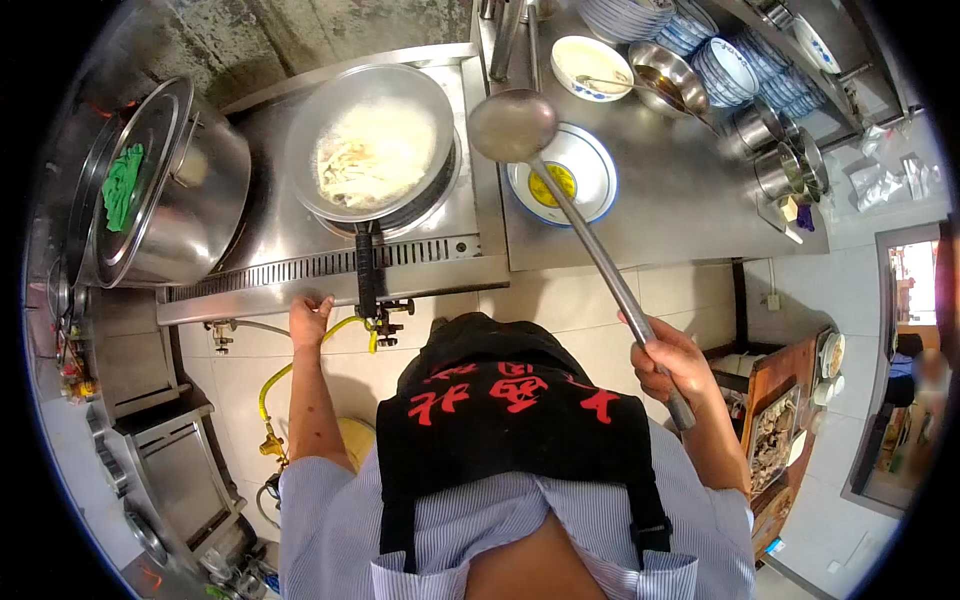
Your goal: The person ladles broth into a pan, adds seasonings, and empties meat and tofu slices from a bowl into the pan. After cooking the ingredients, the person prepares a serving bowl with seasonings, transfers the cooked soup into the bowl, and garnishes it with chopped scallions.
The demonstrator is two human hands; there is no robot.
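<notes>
From the head view, the right hand [668, 365] grips the lower handle of a long grey metal ladle [597, 250], its head above or against a white, blue-rimmed bowl [598, 172], while the half-curled left hand [311, 322] rests at the steel stove's [270, 205] front edge. The round grey metal pan [302, 150] of pale, frothy food [375, 155] sits on the stove, its black handle [365, 270] jutting forward near that hand; a careless knock there could slop hot contents, and a low ladle swing could shove the bowl.
</notes>
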